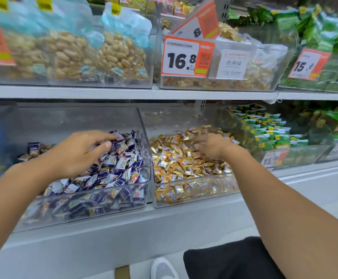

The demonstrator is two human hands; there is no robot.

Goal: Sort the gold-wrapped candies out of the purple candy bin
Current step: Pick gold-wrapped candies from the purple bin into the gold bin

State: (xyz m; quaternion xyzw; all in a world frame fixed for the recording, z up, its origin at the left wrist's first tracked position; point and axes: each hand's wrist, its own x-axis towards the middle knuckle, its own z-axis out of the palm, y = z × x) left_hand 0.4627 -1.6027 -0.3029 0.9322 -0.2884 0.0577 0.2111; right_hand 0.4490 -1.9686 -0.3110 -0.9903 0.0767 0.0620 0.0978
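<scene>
Left hand point(79, 152) rummages loose-fingered, holding nothing, in the purple bin point(95, 206) where strays remain; at three o'clock, right hand point(212, 146)'s grip can't be told.

Left hand point(77, 152) over the purple candy bin point(111, 200), right hand point(212, 146) among gold-wrapped candies point(176, 164) alongside.

Clear glossy plastic bins point(150, 174) hold shiny foil-wrapped candies point(176, 162).

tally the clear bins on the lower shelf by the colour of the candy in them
Purple candy bin: 1
Gold candy bin: 1
Green packet bin: 1
Total: 3 that are plainly in view; the bins at either edge are too blurred or cut off to sort.
</scene>
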